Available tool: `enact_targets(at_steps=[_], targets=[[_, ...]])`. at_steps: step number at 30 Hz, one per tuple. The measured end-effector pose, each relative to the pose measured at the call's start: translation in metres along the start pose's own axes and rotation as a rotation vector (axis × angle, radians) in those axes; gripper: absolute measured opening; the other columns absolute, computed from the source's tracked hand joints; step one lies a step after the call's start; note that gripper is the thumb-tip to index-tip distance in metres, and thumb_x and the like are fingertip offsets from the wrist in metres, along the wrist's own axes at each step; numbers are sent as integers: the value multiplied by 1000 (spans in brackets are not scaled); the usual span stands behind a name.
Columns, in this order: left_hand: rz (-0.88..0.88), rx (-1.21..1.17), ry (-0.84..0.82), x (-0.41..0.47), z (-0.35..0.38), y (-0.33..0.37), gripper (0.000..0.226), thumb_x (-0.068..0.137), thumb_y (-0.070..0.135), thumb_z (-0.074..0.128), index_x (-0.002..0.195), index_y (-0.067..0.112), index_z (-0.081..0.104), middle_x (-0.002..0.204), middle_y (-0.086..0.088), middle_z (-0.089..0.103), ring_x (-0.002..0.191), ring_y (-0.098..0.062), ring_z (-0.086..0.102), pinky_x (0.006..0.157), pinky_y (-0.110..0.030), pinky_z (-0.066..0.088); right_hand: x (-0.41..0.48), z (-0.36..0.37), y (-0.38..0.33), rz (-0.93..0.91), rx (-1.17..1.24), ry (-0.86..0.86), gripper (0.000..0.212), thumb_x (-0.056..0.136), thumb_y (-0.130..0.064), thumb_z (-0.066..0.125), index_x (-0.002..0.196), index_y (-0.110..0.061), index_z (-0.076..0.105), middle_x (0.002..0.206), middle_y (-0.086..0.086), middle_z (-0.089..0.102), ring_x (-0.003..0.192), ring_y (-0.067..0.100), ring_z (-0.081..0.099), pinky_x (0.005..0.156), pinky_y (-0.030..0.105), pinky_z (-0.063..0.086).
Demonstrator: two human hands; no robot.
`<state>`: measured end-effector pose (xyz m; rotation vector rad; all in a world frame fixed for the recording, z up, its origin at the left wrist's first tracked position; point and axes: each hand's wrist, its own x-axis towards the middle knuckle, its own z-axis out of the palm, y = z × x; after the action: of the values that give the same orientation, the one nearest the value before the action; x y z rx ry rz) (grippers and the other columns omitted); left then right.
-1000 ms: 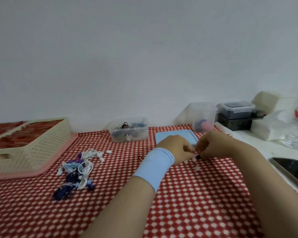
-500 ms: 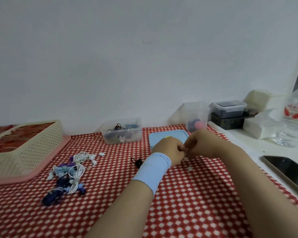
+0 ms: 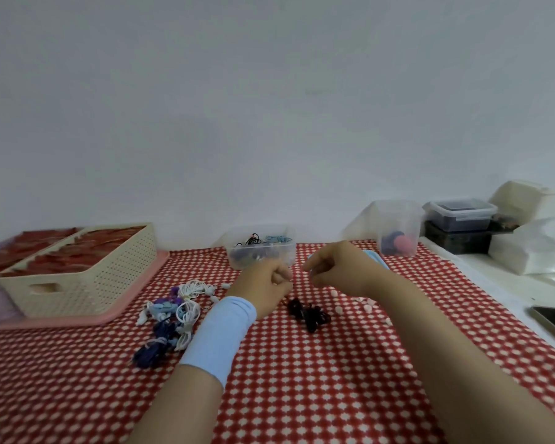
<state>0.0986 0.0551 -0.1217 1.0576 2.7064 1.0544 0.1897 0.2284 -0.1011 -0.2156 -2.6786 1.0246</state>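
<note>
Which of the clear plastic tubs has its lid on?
The small tub stacked on the dark box at far right; the low tub and tall tub stand open.

I pass freely over bare cloth (image 3: 302, 389) at lower centre, while the earphone pile (image 3: 173, 318) centre left, black cord tangle (image 3: 308, 313) mid-frame and clear box (image 3: 261, 253) behind it block me.

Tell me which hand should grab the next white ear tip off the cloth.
Right. The white ear tips lie close by the right hand and its wrist; the left hand is on the far side of the black earphones, seemingly pinching their cord.
</note>
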Motion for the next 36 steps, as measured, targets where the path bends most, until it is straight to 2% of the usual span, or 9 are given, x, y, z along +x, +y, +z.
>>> enact_targets(at_steps=[2, 5, 10, 15, 19, 21, 27, 32, 36], targets=[[-42, 72, -32, -7, -3, -15, 8, 91, 25, 64, 95, 31, 68, 95, 13, 65, 87, -1, 58, 74, -17, 43, 3, 10, 4, 2, -49, 2, 21, 85, -8, 75, 96, -26, 78, 90, -6, 76, 83, 6, 70, 78, 16, 56], [-98, 101, -33, -12, 0, -28, 9, 92, 27, 63, 91, 34, 69, 95, 16, 66, 87, 1, 58, 79, -21, 45, 4, 21, 11, 45, -127, -12, 20, 89, -11, 71, 98, -27, 78, 96, -9, 75, 87, 2, 67, 82, 18, 55], [-115, 114, 38, -6, -4, -31, 9, 92, 27, 62, 93, 32, 70, 91, 15, 64, 89, -6, 60, 89, -32, 51, 3, 29, 14, 39, -212, -34, 21, 92, -12, 69, 102, -27, 79, 105, -11, 74, 85, -2, 61, 80, 12, 47], [-86, 143, 58, -2, -1, -34, 15, 93, 29, 63, 104, 32, 71, 113, 12, 68, 98, -7, 61, 92, -28, 49, 6, 30, 15, 25, -298, -85, 22, 87, -16, 76, 108, -23, 78, 106, -10, 74, 79, -3, 58, 67, 4, 41], [95, 161, 162, -4, -4, -18, 16, 96, 32, 58, 103, 34, 73, 111, 15, 66, 94, -6, 59, 87, -25, 47, 7, 28, 13, 52, -383, -106, 16, 87, -21, 77, 102, -24, 80, 102, -11, 75, 90, 6, 64, 90, 23, 53], [149, 151, 87, -6, 1, -8, 17, 95, 36, 59, 99, 34, 75, 109, 13, 67, 96, -8, 59, 90, -31, 49, 6, 27, 12, 56, -386, -120, 12, 87, -20, 75, 96, -25, 81, 96, -10, 76, 89, 8, 66, 91, 30, 55], [107, 307, -195, -4, 16, -2, 19, 91, 49, 57, 81, 44, 73, 113, 6, 67, 121, -20, 46, 103, -44, 42, -2, 25, 16, 11, -275, -5, 18, 95, -21, 64, 104, -31, 75, 105, -8, 72, 93, 7, 64, 87, 25, 53], [180, 320, -205, -13, 4, 9, 5, 85, 41, 69, 89, 42, 72, 109, 15, 63, 113, -12, 45, 105, -41, 39, -5, 23, 17, 37, -92, 32, 13, 94, -22, 68, 98, -27, 80, 92, -13, 76, 70, 1, 67, 73, 21, 57], [186, 339, -292, -25, 6, 19, 34, 89, 32, 67, 123, 34, 64, 112, 13, 68, 106, -9, 59, 104, -35, 45, -6, 24, 16, 38, -56, 30, 12, 90, -21, 73, 92, -31, 79, 82, -12, 76, 60, 7, 66, 63, 19, 56]])
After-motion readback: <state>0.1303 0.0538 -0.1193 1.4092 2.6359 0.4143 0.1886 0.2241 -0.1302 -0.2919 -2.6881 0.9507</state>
